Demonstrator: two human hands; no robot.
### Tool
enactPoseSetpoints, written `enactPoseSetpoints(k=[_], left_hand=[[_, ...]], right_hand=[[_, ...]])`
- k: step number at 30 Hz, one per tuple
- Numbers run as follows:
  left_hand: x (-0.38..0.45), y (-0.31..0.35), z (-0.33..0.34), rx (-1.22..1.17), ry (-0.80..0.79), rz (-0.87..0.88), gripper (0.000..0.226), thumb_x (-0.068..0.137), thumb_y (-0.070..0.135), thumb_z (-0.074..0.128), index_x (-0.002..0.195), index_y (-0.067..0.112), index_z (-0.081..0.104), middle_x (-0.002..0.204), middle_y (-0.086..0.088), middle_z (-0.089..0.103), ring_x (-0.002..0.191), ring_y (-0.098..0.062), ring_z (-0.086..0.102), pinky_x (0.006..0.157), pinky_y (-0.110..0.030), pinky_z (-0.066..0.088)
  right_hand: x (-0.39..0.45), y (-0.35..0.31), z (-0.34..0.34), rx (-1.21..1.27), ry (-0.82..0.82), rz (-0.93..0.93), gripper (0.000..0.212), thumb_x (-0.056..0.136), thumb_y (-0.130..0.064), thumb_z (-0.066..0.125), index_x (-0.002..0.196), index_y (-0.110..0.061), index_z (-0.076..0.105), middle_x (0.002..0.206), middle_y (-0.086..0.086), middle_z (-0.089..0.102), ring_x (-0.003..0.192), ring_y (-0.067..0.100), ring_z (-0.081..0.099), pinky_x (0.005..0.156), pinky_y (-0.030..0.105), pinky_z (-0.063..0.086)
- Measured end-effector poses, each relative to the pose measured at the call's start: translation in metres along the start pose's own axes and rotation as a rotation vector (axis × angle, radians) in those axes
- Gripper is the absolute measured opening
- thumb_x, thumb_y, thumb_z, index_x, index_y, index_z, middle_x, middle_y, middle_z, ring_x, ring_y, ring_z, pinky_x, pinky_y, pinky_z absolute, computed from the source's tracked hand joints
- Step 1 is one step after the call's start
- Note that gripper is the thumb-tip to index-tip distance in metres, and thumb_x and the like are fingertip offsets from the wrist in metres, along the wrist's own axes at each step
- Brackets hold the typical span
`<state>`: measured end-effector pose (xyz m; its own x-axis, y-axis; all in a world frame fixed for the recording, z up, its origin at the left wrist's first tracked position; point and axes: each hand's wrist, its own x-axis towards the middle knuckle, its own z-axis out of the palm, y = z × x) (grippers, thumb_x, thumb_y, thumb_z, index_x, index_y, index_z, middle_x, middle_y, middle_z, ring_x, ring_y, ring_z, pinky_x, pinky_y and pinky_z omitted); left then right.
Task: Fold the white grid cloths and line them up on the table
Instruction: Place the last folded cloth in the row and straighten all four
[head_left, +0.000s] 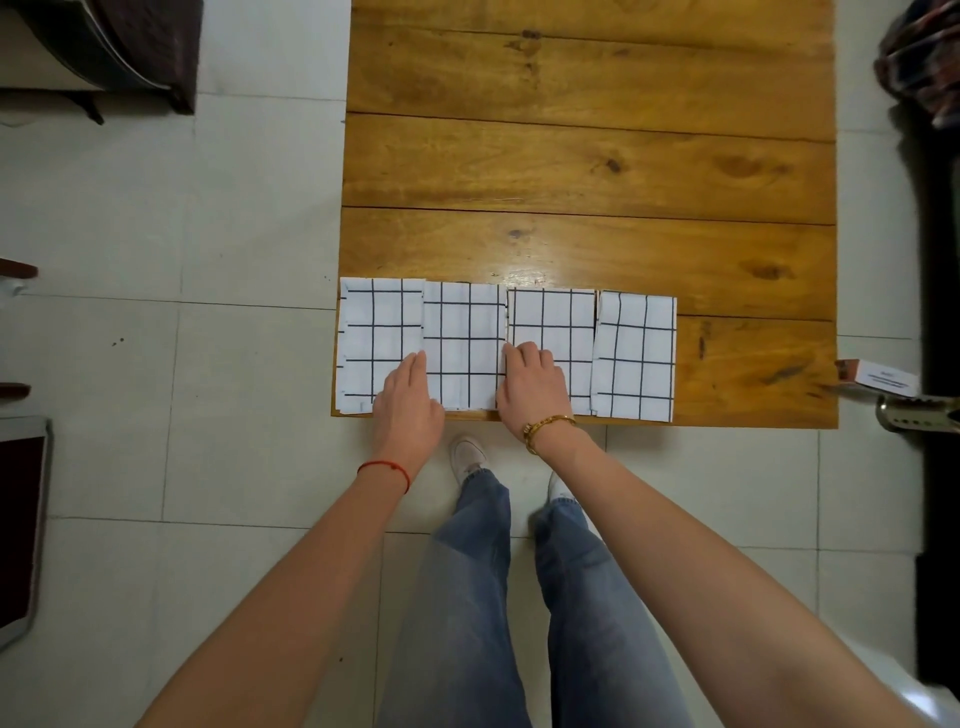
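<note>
Four folded white cloths with a dark grid pattern lie in a row along the near edge of the varnished wooden plank table (587, 171), and that edge serves as the line they are squared against. Counting from the table's left corner, the first cloth (371, 332) reaches that corner, the second cloth (467, 332) sits just beside it, the third cloth (553, 322) follows with a thin seam between, and the fourth cloth (636, 353) ends the row, tilted slightly so its top leans away from its neighbour. The left hand (408, 397) lies flat with straight fingers pressed together along the seam between first and second; the right hand (532, 387) rests on the third cloth's left side with fingers loosely bent, knuckles raised, pinching nothing I can make out. My guess is both hands bracket the second cloth to nudge it straight. The folding looks done, with only alignment left. Beyond the row the table's planks lie bare, and a stretch of wood stays open to the right of the fourth cloth, so there is room to slide.
</note>
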<state>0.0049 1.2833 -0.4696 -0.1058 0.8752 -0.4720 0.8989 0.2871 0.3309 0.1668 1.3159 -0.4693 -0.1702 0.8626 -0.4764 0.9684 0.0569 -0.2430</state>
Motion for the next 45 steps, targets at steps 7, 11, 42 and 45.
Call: enactPoseSetpoints(k=[7,11,42,45], left_hand=[[-0.015,0.04,0.015,0.016,0.027,0.137,0.062,0.094,0.009,0.047,0.151,0.012,0.023,0.157,-0.006,0.025,0.143,-0.019,0.024,0.118,-0.036,0.022],[-0.018,0.067,0.028,0.027,0.006,0.181,0.064,0.093,0.009,0.047,0.151,0.013,0.02,0.157,-0.004,0.023,0.144,-0.018,0.022,0.118,-0.035,0.022],[-0.034,0.173,0.09,0.069,-0.068,0.267,0.063,0.094,0.011,0.046,0.151,0.012,0.02,0.157,-0.005,0.023,0.142,-0.019,0.023,0.117,-0.036,0.023],[-0.036,0.176,0.095,0.075,-0.077,0.245,0.063,0.095,0.012,0.046,0.152,0.013,0.02,0.158,-0.004,0.022,0.142,-0.019,0.024,0.117,-0.036,0.024]], right_hand=[[-0.014,0.043,-0.012,0.009,0.153,0.142,0.045,0.085,-0.014,0.048,0.128,-0.004,0.044,0.117,0.014,0.05,0.103,0.029,0.047,0.083,0.037,0.043],[-0.024,0.071,-0.015,-0.027,0.119,0.206,0.045,0.085,-0.014,0.048,0.129,-0.005,0.043,0.119,0.014,0.05,0.105,0.03,0.046,0.084,0.037,0.042],[-0.047,0.189,-0.019,-0.024,0.081,0.259,0.053,0.088,-0.017,0.048,0.138,-0.006,0.035,0.132,0.014,0.042,0.115,0.03,0.042,0.092,0.037,0.041],[-0.048,0.19,-0.017,-0.001,0.092,0.229,0.054,0.087,-0.015,0.048,0.139,-0.005,0.035,0.132,0.015,0.042,0.115,0.03,0.042,0.092,0.038,0.042]])
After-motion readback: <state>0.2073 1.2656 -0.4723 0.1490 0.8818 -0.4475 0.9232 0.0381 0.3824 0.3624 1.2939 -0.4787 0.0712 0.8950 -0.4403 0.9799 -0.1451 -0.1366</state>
